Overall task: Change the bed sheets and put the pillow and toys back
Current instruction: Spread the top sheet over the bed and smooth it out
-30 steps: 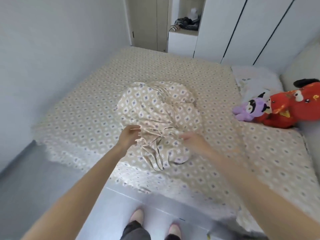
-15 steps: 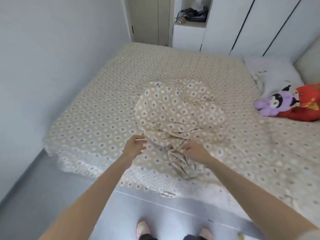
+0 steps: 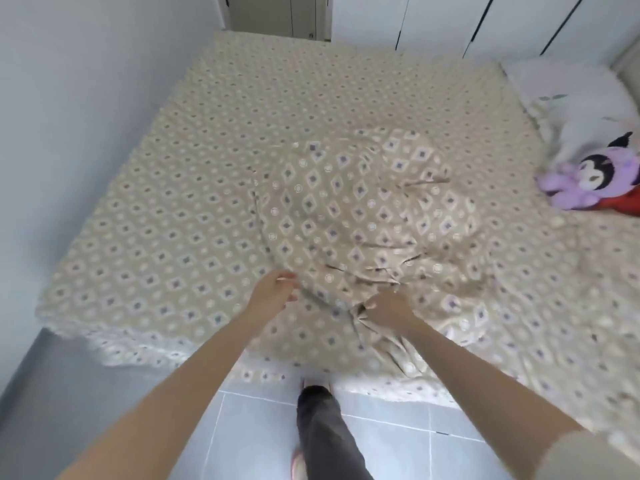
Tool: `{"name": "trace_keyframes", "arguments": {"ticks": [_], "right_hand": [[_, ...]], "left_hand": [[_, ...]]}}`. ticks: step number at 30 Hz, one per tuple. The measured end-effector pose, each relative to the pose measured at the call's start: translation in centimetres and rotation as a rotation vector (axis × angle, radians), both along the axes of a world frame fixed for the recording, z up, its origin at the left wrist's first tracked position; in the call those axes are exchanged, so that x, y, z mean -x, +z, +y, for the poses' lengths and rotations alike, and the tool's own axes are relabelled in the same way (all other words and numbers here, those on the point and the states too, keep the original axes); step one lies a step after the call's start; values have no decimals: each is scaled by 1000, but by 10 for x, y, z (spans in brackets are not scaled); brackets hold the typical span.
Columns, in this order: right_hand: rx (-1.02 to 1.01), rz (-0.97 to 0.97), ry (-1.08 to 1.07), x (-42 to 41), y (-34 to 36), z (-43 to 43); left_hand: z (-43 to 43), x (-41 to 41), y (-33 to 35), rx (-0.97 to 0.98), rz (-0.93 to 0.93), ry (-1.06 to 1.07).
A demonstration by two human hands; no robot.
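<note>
Bed (image 3: pixel 180 188): covered by a beige sheet (image 3: pixel 346 81) with a diamond print, lying flat at the far side and rumpled at the 4 o'clock corner.

Bundle of cloth (image 3: pixel 349 202): same print at a larger scale, puffed into a rounded mound near the middle of the bed and resting on the sheet. Its near end narrows into gathered folds that run over the near edge of the bed at 6 o'clock.

Right hand (image 3: pixel 388 306): at 6 o'clock of the mound, fingers curled into the gathered folds, gripping them; creases fan out from the grip.

Left hand (image 3: pixel 273 292): at 7 o'clock of the mound, just beside its edge, fingers curled. Motion blur prevents telling whether it holds any cloth. The two hands are near each other, with the neck of the bundle between them.

Pillow (image 3: pixel 581 95): white, at 2 o'clock, at the head of the bed.

Purple toy (image 3: pixel 585 171): at 3 o'clock of the mound, well apart from both hands, lying against the pillow. Red toy (image 3: pixel 623 204): touching it, cut off by the picture's edge.

Floor (image 3: pixel 381 427): pale tiles; a leg (image 3: pixel 322 438) in dark trousers stands there.
</note>
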State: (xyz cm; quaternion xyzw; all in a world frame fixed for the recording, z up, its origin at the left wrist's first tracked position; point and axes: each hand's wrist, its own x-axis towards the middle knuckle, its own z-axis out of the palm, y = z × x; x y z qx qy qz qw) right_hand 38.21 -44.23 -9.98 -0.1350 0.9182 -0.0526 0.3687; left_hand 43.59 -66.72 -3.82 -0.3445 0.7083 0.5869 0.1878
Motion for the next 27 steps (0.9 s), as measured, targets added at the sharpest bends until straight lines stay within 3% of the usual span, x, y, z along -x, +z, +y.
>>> {"name": "trace_keyframes", "arguments": {"ticks": [7, 12, 16, 19, 23, 27], "right_hand": [[-232, -155, 91, 39, -80, -25], [-179, -78, -5, 56, -94, -31], [264, 100, -574, 87, -63, -30], [574, 15, -867, 116, -18, -30], [878, -164, -1015, 144, 60, -28], [1157, -188, -1061, 157, 148, -12]], "left_hand": [[-24, 75, -58, 53, -30, -75], [-33, 103, -80, 66, -62, -84], [-32, 109, -74, 85, -76, -113], [-26, 112, -59, 73, -63, -143], [-14, 115, -32, 76, 1, -262], [-2, 122, 2, 54, 96, -404]]}}
